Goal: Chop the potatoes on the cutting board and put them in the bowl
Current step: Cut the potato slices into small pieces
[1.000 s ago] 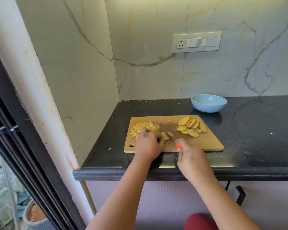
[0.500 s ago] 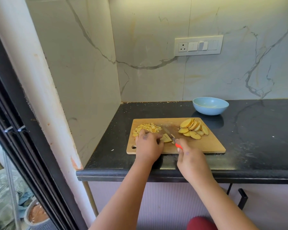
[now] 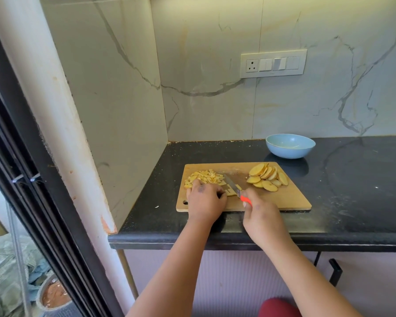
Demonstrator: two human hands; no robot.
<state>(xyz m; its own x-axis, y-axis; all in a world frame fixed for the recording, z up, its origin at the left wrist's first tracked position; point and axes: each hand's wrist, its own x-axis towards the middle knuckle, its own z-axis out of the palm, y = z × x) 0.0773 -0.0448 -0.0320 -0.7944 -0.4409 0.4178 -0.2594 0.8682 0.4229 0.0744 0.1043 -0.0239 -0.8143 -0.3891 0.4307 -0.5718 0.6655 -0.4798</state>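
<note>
A wooden cutting board point(image 3: 290, 199) lies on the black counter. Chopped potato bits point(image 3: 205, 176) are heaped at its back left, and a fan of potato slices point(image 3: 268, 177) lies at its back right. Between them, my left hand point(image 3: 205, 201) holds down a few potato strips point(image 3: 231, 191) with curled fingers. My right hand point(image 3: 261, 216) grips a knife point(image 3: 232, 185) by its orange handle, the blade angled across the strips. A light blue bowl point(image 3: 290, 145) stands behind the board, and it looks empty.
The black counter point(image 3: 357, 191) extends to the right. A marble side wall point(image 3: 114, 106) closes the left end, and a switch plate point(image 3: 273, 64) is on the back wall. A dark window frame point(image 3: 32, 191) runs down the left.
The camera has tilted and the view shifted. The knife blade now lies across the strips by my left hand. Both hands stay at the board's front.
</note>
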